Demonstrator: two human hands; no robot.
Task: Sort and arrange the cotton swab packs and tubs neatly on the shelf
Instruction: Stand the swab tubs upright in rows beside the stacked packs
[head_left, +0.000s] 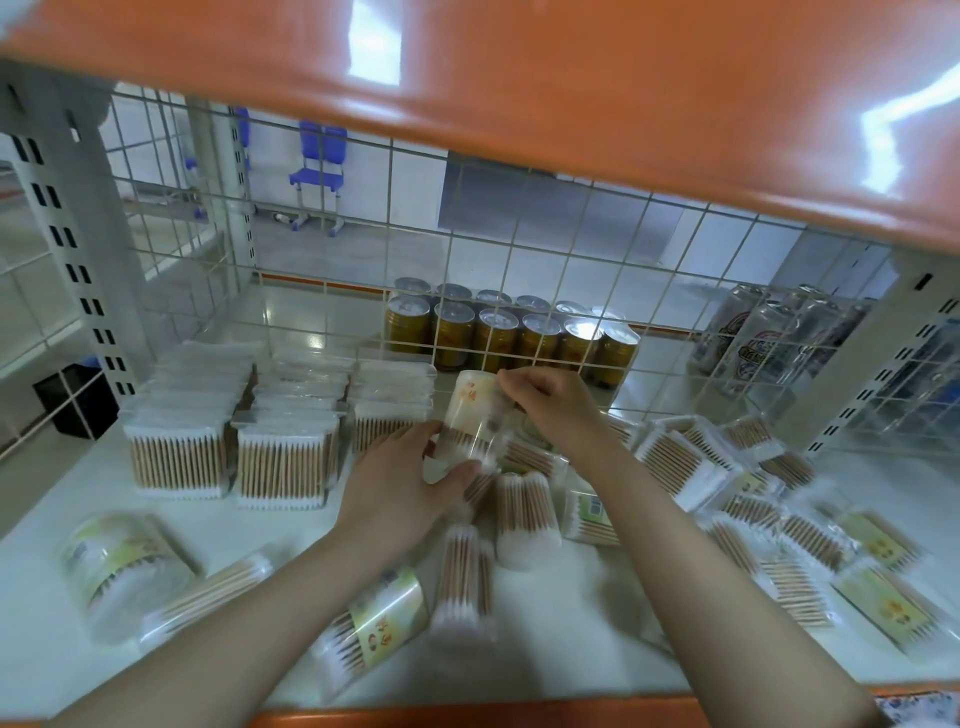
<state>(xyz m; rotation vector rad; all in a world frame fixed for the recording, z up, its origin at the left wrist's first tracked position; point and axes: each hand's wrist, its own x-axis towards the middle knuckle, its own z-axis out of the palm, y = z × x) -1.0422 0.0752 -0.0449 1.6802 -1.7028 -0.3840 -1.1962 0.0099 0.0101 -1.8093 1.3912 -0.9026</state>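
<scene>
Mid-frame, both hands hold one clear tub above the shelf: the left hand grips its lower end, the right hand pinches its top. Packs stand in rows at left; more packs and tubs lie scattered right and below. Cans stand behind the mesh.

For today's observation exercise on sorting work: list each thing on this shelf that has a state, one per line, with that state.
Left hand: grips the lower end of the held pack.
Right hand: pinches its top end.
Held cotton swab pack: lifted, upright.
Stacked flat packs: standing in neat rows.
Round tub: lying on its side.
Loose packs: jumbled, unsorted.
Gold cans: upright, behind the wire mesh.
</scene>
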